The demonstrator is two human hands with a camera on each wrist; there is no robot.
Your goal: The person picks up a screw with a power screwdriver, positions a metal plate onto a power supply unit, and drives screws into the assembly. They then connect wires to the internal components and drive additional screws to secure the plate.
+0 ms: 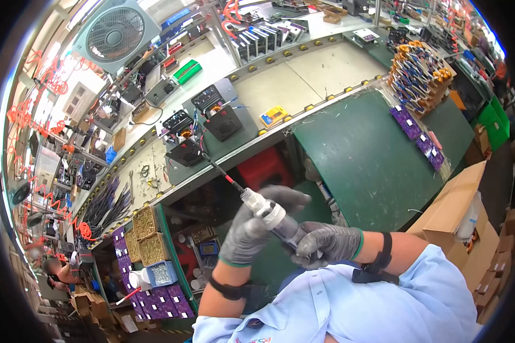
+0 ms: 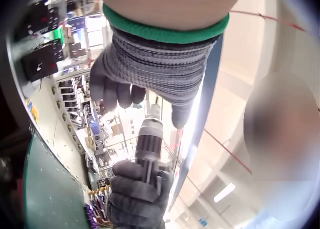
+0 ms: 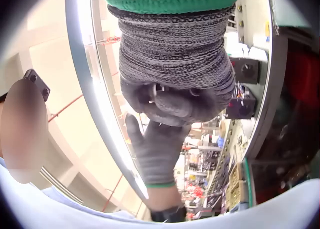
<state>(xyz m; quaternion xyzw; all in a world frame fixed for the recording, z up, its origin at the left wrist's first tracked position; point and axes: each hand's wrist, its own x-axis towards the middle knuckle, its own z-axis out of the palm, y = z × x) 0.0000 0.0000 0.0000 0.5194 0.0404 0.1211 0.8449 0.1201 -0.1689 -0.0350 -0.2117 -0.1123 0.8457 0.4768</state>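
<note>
The right hand point(image 1: 329, 243), in a grey glove with a green cuff, grips the body of a powered screwdriver point(image 1: 272, 217). Its long bit points up and left, its tip overlapping in view the black box point(image 1: 184, 153) at the bench edge. Beside the screwdriver's pale collar is the gloved left hand point(image 1: 249, 234), fingers extended past it. In the left wrist view, the left hand point(image 2: 155, 69) has thumb and fingers apart around the screwdriver's front end; the right hand point(image 2: 137, 194) wraps its dark body point(image 2: 149, 141). The right wrist view shows the right hand's point(image 3: 175, 74) curled fingers.
A second black box point(image 1: 223, 123) stands on the bench, with a yellow device point(image 1: 273, 116) to its right. Parts bins point(image 1: 154, 248) and purple packets point(image 1: 163, 302) are lower left. An open carton point(image 1: 458, 217) stands right of the green tabletop point(image 1: 366, 154).
</note>
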